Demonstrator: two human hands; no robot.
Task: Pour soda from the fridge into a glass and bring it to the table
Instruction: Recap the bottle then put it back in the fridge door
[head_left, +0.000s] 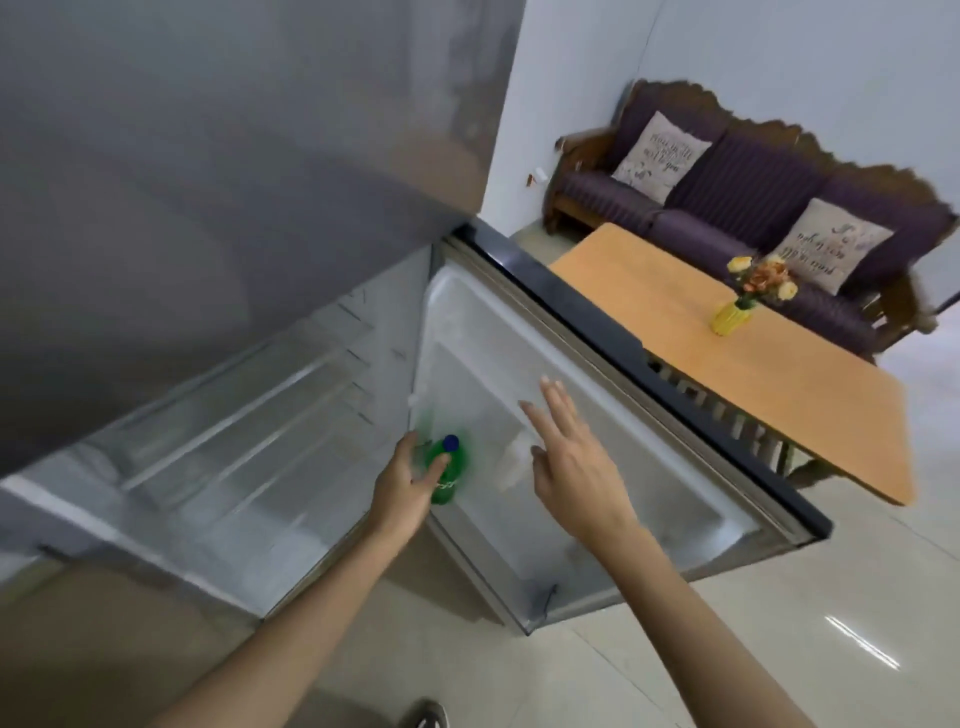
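Green soda bottle (445, 475) gripped by left hand (402, 486), blue cap toward 12 o'clock, label unreadable. Right hand (574, 460) spread open, nothing held.

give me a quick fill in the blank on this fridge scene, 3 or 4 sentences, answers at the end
1. The left hand is wrapped around a ____ bottle at the fridge door.
2. The bottle's cap is ____ in colour.
3. The right hand has its fingers spread and holds ____.
4. On the wooden table stands a yellow ____ of flowers.

Missing words: green; blue; nothing; vase
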